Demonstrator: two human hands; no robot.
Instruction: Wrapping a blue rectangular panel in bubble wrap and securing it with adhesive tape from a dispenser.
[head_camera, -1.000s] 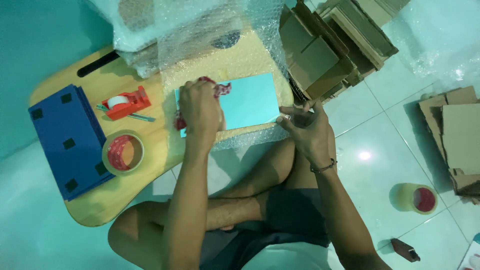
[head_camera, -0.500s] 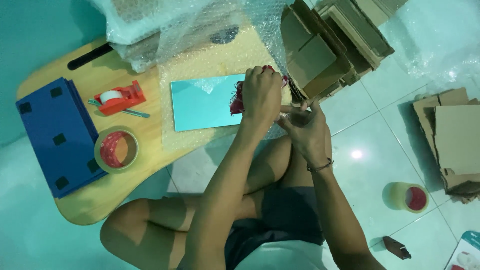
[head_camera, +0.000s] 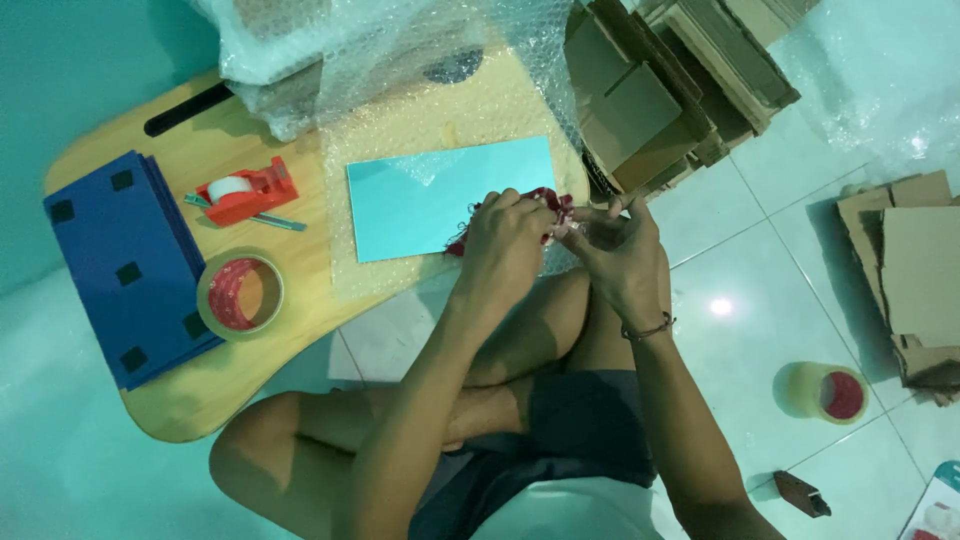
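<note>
Red item (head_camera: 545, 205): small red and white thing, pinched between both hands at the right edge of the card, roughly 3 o'clock from the card's middle. Too hidden by fingers to say what it really is.
Left hand (head_camera: 505, 240): fingers curled tight over the red item from the near side, knuckles up, so it's got a proper hold on it.
Right hand (head_camera: 618, 245): fingertips closed in on the same item from 3 o'clock, thumb and first fingers pinching, the rest loosely bent. Thin band on the wrist.
Card (head_camera: 440, 195): flat turquoise rectangle lying on bubble wrap (head_camera: 400, 130), its right end touching the hands.
Table (head_camera: 200, 390): low wooden lap table, person sits cross-legged at its 5 o'clock side.
Tape roll (head_camera: 240, 293): reddish roll flat on the table, about 8 o'clock from the card.
Dispenser (head_camera: 245, 190): red tape dispenser at 9 o'clock from the card, with a pen-like thing just beside it.
Blue board (head_camera: 125, 265): dark blue panel with black squares, far left of the table, next to the tape roll.
Boxes (head_camera: 660, 90): flat cardboard stacked at 1 o'clock off the table, more at the far right.
Second roll (head_camera: 825, 392): on the floor tiles at 4 o'clock, well apart from the hands.
</note>
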